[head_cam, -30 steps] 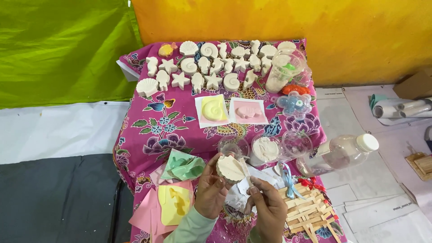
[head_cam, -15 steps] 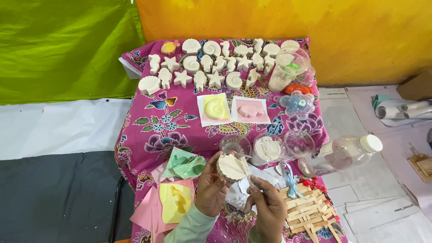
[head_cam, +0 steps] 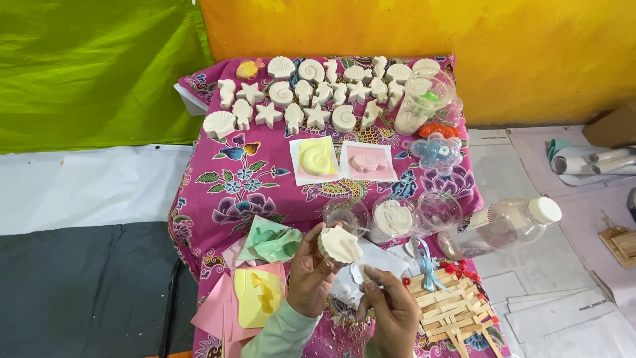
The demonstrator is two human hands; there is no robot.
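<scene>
My left hand (head_cam: 310,277) holds a small white plaster shell cast (head_cam: 339,245) up over the near part of a table draped in a pink flowered cloth (head_cam: 218,192). My right hand (head_cam: 391,309) is just below and right of it, fingers pinched on a small white piece (head_cam: 363,273); what that piece is I cannot tell. Under both hands lies a white plastic bag (head_cam: 377,262).
Several white plaster shells and stars (head_cam: 311,93) line the far edge. Yellow (head_cam: 317,159) and pink (head_cam: 368,161) moulds lie mid-table, green (head_cam: 271,240) and yellow (head_cam: 258,295) moulds near left. Clear cups (head_cam: 394,215), a lying plastic bottle (head_cam: 503,225), wooden sticks (head_cam: 450,308) are at right.
Both hands stay in nearly the same place with the plaster cast. The camera has tilted slightly, so the table sits a little lower in view.
</scene>
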